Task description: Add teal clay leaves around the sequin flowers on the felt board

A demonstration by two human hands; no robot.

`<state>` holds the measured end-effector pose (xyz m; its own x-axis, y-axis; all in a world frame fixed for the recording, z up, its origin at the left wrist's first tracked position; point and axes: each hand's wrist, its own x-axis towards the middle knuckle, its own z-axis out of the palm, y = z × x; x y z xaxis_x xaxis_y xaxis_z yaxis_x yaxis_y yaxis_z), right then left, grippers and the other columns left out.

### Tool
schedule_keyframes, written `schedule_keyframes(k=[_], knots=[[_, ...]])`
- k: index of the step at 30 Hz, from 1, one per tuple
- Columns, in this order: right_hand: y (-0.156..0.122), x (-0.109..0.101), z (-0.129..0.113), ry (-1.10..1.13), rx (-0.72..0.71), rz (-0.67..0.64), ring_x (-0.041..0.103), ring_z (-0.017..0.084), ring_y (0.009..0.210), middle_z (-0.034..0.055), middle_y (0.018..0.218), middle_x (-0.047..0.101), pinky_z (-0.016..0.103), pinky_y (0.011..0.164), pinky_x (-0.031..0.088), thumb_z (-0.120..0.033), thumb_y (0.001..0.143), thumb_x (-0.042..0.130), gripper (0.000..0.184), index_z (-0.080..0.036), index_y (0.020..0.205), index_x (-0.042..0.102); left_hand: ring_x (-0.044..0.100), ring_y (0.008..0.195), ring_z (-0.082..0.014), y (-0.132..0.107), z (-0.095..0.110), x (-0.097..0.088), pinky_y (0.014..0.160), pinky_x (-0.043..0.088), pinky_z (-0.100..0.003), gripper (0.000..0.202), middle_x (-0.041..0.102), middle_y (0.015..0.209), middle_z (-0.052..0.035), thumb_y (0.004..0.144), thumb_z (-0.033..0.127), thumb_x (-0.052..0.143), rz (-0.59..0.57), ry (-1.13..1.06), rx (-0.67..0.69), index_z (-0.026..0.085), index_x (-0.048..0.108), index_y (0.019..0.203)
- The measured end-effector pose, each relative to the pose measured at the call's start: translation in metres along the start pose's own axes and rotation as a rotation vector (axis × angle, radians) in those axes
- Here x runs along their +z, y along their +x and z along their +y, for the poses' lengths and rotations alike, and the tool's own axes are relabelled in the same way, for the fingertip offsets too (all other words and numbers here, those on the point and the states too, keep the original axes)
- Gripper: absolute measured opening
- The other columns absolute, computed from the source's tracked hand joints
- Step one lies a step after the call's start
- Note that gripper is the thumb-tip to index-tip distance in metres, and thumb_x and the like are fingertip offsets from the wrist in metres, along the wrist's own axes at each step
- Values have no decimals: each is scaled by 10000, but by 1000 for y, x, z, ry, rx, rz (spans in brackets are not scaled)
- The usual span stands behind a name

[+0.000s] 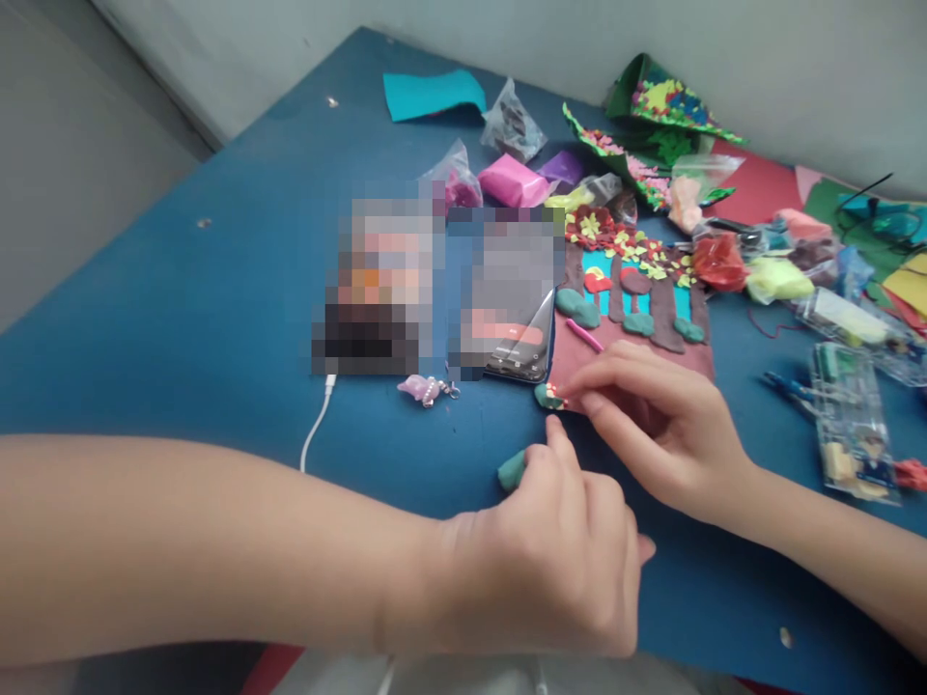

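Note:
My left hand point(572, 541) is curled with a lump of teal modelling clay point(511, 471) showing at its thumb side. Its index finger points toward the lower left corner of a clay picture point(652, 362). At that corner sits a small teal clay piece point(543, 395) with red and pale bits on it. My right hand point(662, 425) reaches over the picture's lower part, thumb and fingertips closed together beside those bits; what is between them is hidden. Brown clay trunks, teal mounds and red-and-yellow clay dots make up the picture. A pink clay strip point(583, 334) lies above my right fingers.
Touching the picture's left side is a phone point(540, 357), partly blurred. Further left are a blurred device with a white cable point(319, 425) and a purple charm point(424, 389). Bagged clay point(514, 181) lies behind; clear plastic cases point(855, 425) lie right. A teal sheet point(435, 95) rests farther back.

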<state>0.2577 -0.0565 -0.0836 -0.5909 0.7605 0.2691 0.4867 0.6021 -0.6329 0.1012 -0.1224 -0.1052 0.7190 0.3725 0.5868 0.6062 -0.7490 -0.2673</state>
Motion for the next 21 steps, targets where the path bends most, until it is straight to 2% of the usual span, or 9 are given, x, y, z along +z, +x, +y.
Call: schedule_keyframes(k=[5, 9, 14, 16, 19, 20, 21], knots=[[-3, 1, 0, -89, -130, 17, 533, 138, 648, 20, 732, 602, 313, 603, 412, -60, 849, 464, 238, -203, 927, 638, 715, 667, -340, 1, 3, 3, 528, 540, -382, 312, 643, 589, -92, 901, 292, 524, 13, -23, -84, 71, 644, 717], [-4, 3, 3, -123, -128, -18, 542, 143, 683, 26, 740, 601, 311, 605, 404, -68, 863, 457, 231, -188, 941, 638, 705, 625, -331, 2, 3, 4, 514, 539, -387, 318, 632, 575, -85, 904, 287, 523, 5, -37, -82, 48, 663, 746], [-7, 1, 2, -103, -102, 22, 535, 143, 691, 33, 764, 609, 313, 622, 400, -80, 879, 469, 190, -176, 958, 613, 728, 754, -331, 0, 0, 1, 530, 552, -352, 315, 680, 668, -95, 913, 305, 520, -7, -8, -70, 62, 667, 776], [-10, -1, 0, -115, -133, 50, 522, 144, 685, 38, 768, 604, 319, 629, 392, -70, 874, 475, 189, -169, 975, 601, 730, 740, -277, -1, -3, 0, 535, 552, -312, 284, 677, 687, -58, 914, 304, 522, 43, 4, 58, 103, 659, 768], [-18, -4, -5, -163, -243, 28, 498, 154, 664, 46, 739, 582, 331, 620, 371, -75, 856, 481, 164, -152, 957, 586, 697, 672, -153, -6, -5, 0, 556, 523, -229, 310, 632, 668, 0, 952, 265, 397, 208, 50, 431, 182, 611, 744], [-21, -4, -7, -178, -292, 2, 499, 159, 655, 46, 726, 582, 336, 616, 364, -94, 856, 487, 141, -148, 949, 578, 661, 618, -131, -8, -4, 0, 525, 501, -223, 288, 598, 634, 14, 939, 241, 384, 297, 115, 559, 204, 566, 720], [-25, -4, -9, -192, -334, -24, 508, 165, 650, 46, 720, 589, 341, 618, 361, -122, 861, 495, 117, -147, 947, 570, 626, 588, -139, -11, -3, -1, 510, 495, -244, 251, 571, 623, 15, 917, 218, 380, 287, 215, 630, 217, 518, 707]])
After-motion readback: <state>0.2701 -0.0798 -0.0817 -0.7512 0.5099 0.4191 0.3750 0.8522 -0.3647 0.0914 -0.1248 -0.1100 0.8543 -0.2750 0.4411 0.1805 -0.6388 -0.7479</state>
